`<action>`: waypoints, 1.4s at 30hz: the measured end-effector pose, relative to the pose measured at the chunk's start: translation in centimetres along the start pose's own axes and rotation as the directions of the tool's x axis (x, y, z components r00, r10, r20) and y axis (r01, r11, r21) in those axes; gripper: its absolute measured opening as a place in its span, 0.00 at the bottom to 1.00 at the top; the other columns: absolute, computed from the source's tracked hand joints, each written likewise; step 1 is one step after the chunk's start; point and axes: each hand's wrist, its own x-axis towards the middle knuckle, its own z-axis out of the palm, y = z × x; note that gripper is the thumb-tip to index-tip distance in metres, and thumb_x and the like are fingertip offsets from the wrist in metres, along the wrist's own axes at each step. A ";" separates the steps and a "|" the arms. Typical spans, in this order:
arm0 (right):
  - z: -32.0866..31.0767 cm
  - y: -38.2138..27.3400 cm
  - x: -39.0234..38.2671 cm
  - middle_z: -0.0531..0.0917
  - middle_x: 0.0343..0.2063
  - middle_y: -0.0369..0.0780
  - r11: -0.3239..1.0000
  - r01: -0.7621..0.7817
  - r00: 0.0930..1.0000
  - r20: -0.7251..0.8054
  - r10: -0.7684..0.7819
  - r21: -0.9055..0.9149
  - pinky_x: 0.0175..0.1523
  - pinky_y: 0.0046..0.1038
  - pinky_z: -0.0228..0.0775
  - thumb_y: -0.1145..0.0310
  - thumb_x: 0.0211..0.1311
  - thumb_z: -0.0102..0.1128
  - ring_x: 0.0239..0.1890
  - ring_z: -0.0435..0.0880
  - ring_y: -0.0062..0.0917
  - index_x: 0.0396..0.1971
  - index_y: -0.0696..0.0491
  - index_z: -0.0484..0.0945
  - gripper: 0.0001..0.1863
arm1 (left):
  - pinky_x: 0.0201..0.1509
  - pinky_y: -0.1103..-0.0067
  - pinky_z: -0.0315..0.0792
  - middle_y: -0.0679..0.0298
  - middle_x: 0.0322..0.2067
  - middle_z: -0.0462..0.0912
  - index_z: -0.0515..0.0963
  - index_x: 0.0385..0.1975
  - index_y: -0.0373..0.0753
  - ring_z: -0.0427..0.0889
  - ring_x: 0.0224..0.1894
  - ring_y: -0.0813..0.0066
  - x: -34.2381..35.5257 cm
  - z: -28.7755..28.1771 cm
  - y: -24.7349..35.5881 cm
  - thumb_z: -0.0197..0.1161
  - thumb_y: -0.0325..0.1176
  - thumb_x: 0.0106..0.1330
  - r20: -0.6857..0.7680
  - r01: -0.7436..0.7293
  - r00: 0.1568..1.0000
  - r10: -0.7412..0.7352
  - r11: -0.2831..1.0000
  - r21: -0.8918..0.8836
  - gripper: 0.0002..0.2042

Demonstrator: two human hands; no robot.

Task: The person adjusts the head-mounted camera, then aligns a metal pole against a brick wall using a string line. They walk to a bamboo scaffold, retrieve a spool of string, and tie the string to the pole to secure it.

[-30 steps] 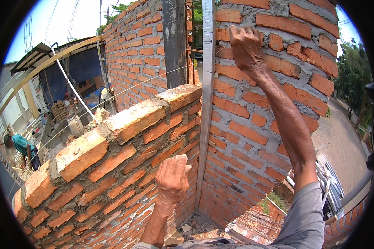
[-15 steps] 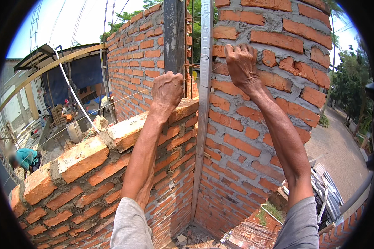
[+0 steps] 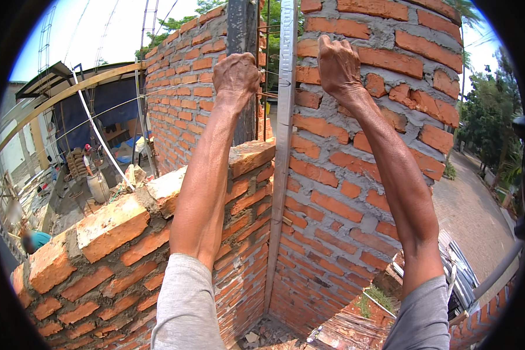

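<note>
My left hand [image 3: 236, 76] is closed on a thin string [image 3: 175, 88] in front of the dark concrete column [image 3: 242, 32]. My right hand [image 3: 338, 64] is closed at the string's right end, in front of the tall right brick wall [image 3: 411, 55]. The string runs between my fists and away to the left, above the lower brick wall [image 3: 114, 227] topped with pale, mortared bricks. A long aluminium straightedge [image 3: 287, 35] stands upright between my hands at the corner, beside thin rusty rods. My fingertips are mostly hidden.
A second brick wall [image 3: 181, 111] stands behind, beside a tarp-backed shelter [image 3: 93, 111] with sacks and poles. One worker [image 3: 88, 157] is there; another [image 3: 38, 240] bends at far left. Right, below, are a paved lane [image 3: 472, 198] and corrugated sheets [image 3: 452, 262]. Rubble lies at the corner's foot.
My left hand rose from low before the near wall to the column, lifting the string higher. My right hand dipped, then rose again. The view shifted slightly.
</note>
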 end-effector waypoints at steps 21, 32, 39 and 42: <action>0.8 1.9 4.3 0.82 0.27 0.53 0.996 -0.031 0.987 -0.162 0.017 -0.081 0.44 0.45 0.73 0.79 0.43 0.59 0.38 0.82 0.45 0.33 0.60 0.75 0.13 | 0.35 0.72 0.81 0.59 0.26 0.85 0.84 0.25 0.43 0.86 0.32 0.67 4.1 2.0 1.2 0.56 0.32 0.58 0.049 -0.063 0.997 0.063 0.998 -0.001 0.09; 0.0 3.5 3.7 0.82 0.28 0.51 0.989 -0.022 0.995 -0.103 0.007 -0.148 0.49 0.45 0.71 0.75 0.55 0.54 0.39 0.81 0.46 0.33 0.59 0.74 0.06 | 0.31 0.69 0.83 0.57 0.26 0.86 0.85 0.25 0.41 0.87 0.30 0.63 5.5 1.7 2.1 0.54 0.28 0.59 -0.016 -0.116 0.993 0.116 0.993 -0.004 0.10; -1.2 2.8 0.9 0.81 0.28 0.49 0.997 0.035 0.993 -0.107 -0.042 -0.065 0.48 0.44 0.71 0.73 0.58 0.55 0.39 0.80 0.44 0.34 0.58 0.74 0.06 | 0.31 0.68 0.83 0.56 0.25 0.86 0.85 0.25 0.41 0.88 0.30 0.63 5.1 0.8 2.6 0.54 0.28 0.60 0.016 -0.138 0.990 0.138 0.990 0.012 0.10; -1.3 2.3 -0.3 0.81 0.30 0.48 0.997 0.034 0.993 -0.114 -0.042 -0.074 0.47 0.41 0.72 0.71 0.59 0.58 0.40 0.80 0.42 0.36 0.58 0.75 0.08 | 0.32 0.68 0.83 0.57 0.26 0.86 0.85 0.25 0.41 0.88 0.30 0.64 5.0 0.3 2.9 0.57 0.28 0.59 0.002 -0.198 0.980 0.198 0.979 0.052 0.08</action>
